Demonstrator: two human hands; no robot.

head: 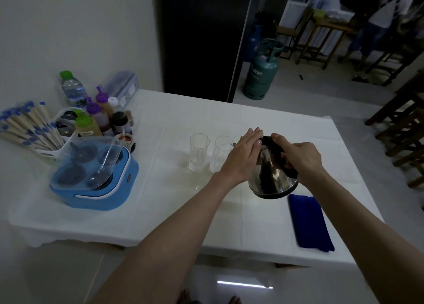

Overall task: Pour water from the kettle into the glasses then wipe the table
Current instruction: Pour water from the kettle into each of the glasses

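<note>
Nearest, at about five o'clock on the table (229,230): a folded blue cloth (309,223), lying flat, long side running toward six o'clock, untouched, just beside the kettle's base.

Next out, near centre: a steel kettle (273,173), lifted off the table and tipped toward nine o'clock. Gripped by the right hand (300,157), fingers and thumb curled round the black handle on the three o'clock side. Steadied by the left hand (243,157), fingers straight and laid flat across the lid, holding nothing, only pressing. Spout mostly hidden behind that left hand, with just a tip showing at the rim of the closer glass.

Beyond the left hand, at about ten o'clock from the kettle: two tall clear glasses, upright, side by side and slightly apart. Right glass (221,153) just beside the spout, left glass (199,152) one place further toward nine o'clock. Hard to tell any water level in either; no stream visible.

Key relation, as a judgement: spout axis pointing from three toward nine o'clock, straight at the right glass, so more tilt from the right wrist likely enough to fill it, then a short shift toward nine o'clock for the left one. Wiping not yet begun; right hand nearer the cloth.

Farther, at nine to ten o'clock: a blue cooker (94,177), a caddy of sauce bottles (101,120), wrapped chopsticks (29,129).
</note>
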